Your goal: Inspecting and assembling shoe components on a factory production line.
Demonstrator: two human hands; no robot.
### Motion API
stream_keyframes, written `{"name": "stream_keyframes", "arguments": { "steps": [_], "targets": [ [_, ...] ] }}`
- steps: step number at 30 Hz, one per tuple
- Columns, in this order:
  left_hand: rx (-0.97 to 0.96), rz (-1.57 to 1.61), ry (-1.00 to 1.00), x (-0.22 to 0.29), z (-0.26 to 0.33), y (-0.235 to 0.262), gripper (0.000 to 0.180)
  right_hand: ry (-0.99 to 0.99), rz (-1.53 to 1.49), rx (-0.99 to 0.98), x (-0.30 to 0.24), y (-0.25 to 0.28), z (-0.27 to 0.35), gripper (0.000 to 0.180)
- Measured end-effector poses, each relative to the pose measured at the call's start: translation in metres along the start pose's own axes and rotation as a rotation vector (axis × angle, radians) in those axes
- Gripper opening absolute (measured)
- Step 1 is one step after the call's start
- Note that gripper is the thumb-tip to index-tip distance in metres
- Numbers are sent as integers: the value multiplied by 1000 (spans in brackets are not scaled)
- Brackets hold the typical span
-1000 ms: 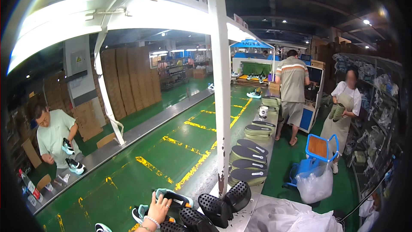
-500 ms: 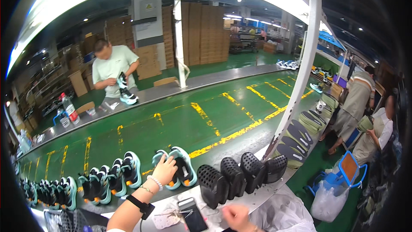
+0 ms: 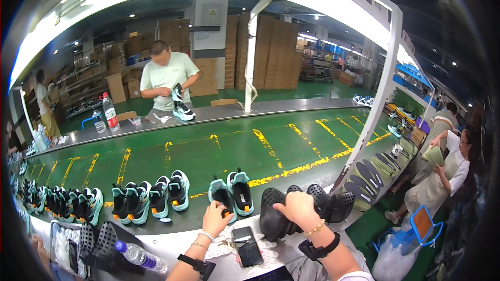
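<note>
My left hand is at the near end of a black and mint-green sneaker, fingertips against it and thumb apart. A matching sneaker stands close on its right. My right hand reaches over black clogs with round holes, which stand in a row on the bench. Its thumb points left over the nearest clog, and its fingers wrap down behind, partly hidden. A phone lies between my forearms, beside a white glove.
More sneakers line the green conveyor to the left. Black perforated footwear and a water bottle sit at my left. A co-worker handles a sneaker across the line. A white post rises at right, near soles and people.
My right hand has risen from the bench edge onto the black clogs. My left hand has drawn back toward the near end of the sneaker. The view has turned left.
</note>
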State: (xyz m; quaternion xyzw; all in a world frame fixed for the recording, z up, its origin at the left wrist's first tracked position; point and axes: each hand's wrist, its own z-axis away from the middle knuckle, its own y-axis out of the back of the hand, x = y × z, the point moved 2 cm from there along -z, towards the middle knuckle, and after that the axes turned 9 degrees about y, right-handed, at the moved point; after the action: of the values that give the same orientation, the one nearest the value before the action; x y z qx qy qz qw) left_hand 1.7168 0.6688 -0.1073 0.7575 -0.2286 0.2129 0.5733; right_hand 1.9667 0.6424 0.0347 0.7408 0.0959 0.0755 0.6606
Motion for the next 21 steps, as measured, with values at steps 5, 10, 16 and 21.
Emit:
{"name": "stream_keyframes", "arguments": {
  "steps": [5,10,16,21],
  "targets": [
    [172,231,63,-18,8,-11,39,75,-62,226,-41,39,-21,56],
    [205,228,170,-37,0,-27,32,293,-258,-52,-102,-28,-95,56],
    [102,252,168,-33,0,-47,34,154,-183,-64,-116,-100,-144,48],
    [97,171,228,-49,10,-51,39,110,-105,15,-156,-166,-150,26]
  ]
}}
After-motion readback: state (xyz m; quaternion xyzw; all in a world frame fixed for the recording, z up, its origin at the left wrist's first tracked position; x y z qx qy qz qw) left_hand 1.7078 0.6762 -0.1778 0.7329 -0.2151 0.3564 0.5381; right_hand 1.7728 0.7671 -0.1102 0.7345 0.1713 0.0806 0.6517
